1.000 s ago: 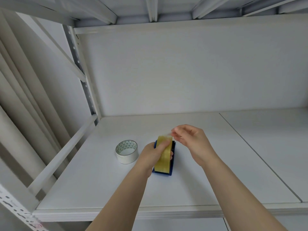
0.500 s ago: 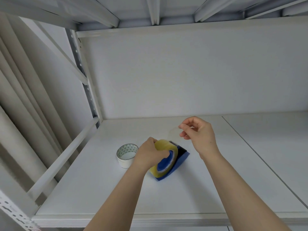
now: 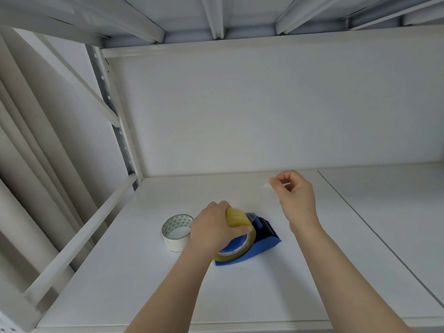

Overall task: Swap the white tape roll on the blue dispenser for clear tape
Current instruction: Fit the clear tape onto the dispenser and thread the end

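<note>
Blue dispenser (image 3: 260,243) lies on the white shelf (image 3: 240,296), roughly mid-shelf, its dark serrated cutter end pointing away from the white tape roll. Clear tape roll (image 3: 236,233), yellowish tint, sits on the dispenser's hub, blue core showing through its lower side. Left hand (image 3: 211,228) is on top of the clear roll, grip closed around it, fingers wrapped over the outer face with the thumb side hidden behind. White tape roll (image 3: 177,231) is off the dispenser, lying flat on the shelf just beside it on the left-hand side, triangle-pattern liner visible inside the core; left hand partly covers its near edge, contact with the dispenser can't be told. Right hand (image 3: 294,193) is raised above the shelf, beyond the dispenser's cutter end and well apart from it, thumb and fingertip pinched shut on the free end of a clear tape strip (image 3: 266,187). Strip is faint, nearly see-through; only the bit near the pinch is readable, the run back to the roll can't be traced. Both forearms bare, entering from the bottom edge. Shelf back panel and metal upright sit behind the dispenser; a seam in the shelf board runs past the right hand.
</note>
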